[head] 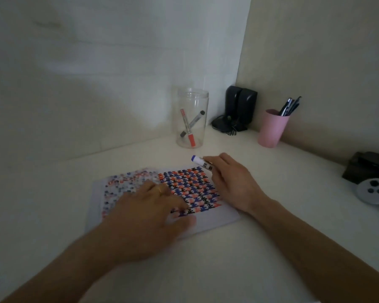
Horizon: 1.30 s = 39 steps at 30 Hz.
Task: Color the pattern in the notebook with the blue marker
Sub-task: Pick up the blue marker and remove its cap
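An open notebook (214, 221) lies flat on the white desk. Its right page carries a dense pattern (195, 186) of blue, red and black shapes; the left page shows fainter marks. My left hand (149, 215) rests flat on the notebook with fingers spread, covering the fold and the pattern's lower left. My right hand (232, 184) lies at the right page's edge, holding a blue marker (200, 161). The marker's blue end points away toward the jar, above the page's top right corner. Its other end is hidden in my fingers.
A clear plastic jar (193, 119) with a red and a black marker stands behind the notebook. A pair of black speakers (239, 108) sits in the corner. A pink cup (271, 127) holds pens. At the right edge lie a black box (370, 169) and a grey controller (374, 191).
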Each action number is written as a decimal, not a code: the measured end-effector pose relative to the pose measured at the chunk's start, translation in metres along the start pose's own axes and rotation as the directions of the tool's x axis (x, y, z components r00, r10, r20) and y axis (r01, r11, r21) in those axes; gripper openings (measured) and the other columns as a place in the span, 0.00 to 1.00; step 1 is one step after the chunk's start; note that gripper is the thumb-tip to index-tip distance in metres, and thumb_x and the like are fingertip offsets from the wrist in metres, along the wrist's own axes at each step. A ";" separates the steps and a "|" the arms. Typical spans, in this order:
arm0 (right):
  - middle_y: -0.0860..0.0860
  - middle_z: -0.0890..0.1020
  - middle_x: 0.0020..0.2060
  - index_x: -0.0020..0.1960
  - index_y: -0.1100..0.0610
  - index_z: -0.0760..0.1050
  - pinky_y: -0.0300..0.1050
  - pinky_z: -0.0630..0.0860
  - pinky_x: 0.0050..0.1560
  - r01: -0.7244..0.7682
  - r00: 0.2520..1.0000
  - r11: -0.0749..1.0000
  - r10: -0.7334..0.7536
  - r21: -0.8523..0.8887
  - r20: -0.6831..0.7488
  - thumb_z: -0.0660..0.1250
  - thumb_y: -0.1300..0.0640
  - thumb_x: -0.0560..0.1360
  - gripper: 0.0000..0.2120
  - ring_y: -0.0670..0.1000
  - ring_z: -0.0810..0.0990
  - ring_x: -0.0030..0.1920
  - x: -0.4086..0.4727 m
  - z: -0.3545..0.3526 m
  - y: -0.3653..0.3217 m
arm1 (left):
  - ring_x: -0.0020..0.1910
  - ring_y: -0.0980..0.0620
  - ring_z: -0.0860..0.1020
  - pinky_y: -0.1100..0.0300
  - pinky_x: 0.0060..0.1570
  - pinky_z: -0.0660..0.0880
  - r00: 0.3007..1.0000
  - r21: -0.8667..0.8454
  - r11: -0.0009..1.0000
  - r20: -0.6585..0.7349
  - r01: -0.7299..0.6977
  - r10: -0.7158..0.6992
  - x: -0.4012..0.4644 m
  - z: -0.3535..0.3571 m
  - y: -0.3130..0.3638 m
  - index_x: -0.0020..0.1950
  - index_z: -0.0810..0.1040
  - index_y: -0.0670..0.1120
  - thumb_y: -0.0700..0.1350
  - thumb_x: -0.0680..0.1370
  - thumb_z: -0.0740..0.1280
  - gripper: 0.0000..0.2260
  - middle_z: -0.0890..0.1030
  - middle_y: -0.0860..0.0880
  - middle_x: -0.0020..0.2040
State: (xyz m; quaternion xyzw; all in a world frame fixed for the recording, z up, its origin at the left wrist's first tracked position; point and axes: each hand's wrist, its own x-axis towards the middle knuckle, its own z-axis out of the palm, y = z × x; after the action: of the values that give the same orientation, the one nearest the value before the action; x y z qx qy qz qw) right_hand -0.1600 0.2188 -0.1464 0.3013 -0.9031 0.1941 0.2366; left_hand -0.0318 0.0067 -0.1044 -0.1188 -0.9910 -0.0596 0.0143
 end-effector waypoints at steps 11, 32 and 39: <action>0.58 0.79 0.43 0.54 0.60 0.81 0.36 0.78 0.36 -0.416 0.820 0.432 0.559 0.800 0.125 0.72 0.60 0.76 0.08 0.44 0.79 0.31 0.003 -0.015 0.024 | 0.41 0.57 0.81 0.58 0.45 0.77 0.875 -0.195 0.973 -0.484 -0.121 0.011 0.109 0.018 0.008 0.54 0.79 0.54 0.59 0.80 0.58 0.14 0.85 0.55 0.46; 0.55 0.81 0.32 0.48 0.63 0.84 0.43 0.70 0.35 -0.339 0.863 0.109 0.432 0.934 0.263 0.72 0.55 0.73 0.11 0.50 0.76 0.33 -0.003 -0.019 0.001 | 0.35 0.56 0.78 0.59 0.39 0.77 0.749 -0.145 0.890 -0.607 -0.433 0.265 0.109 0.028 0.005 0.58 0.76 0.51 0.58 0.79 0.63 0.14 0.84 0.53 0.42; 0.56 0.78 0.28 0.40 0.61 0.82 0.45 0.68 0.34 -0.285 0.869 0.116 0.450 0.951 0.205 0.71 0.53 0.75 0.11 0.51 0.72 0.30 -0.002 -0.017 -0.002 | 0.24 0.56 0.70 0.69 0.30 0.63 0.814 -0.317 0.835 -0.529 -0.450 0.238 0.112 0.026 0.016 0.40 0.75 0.51 0.52 0.83 0.54 0.16 0.69 0.56 0.26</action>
State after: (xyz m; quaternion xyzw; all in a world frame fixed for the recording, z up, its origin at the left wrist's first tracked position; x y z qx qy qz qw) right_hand -0.1517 0.2265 -0.1328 0.1344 -0.6108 0.7803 0.0024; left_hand -0.1368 0.0516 -0.1235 -0.2826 -0.8800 -0.2988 0.2377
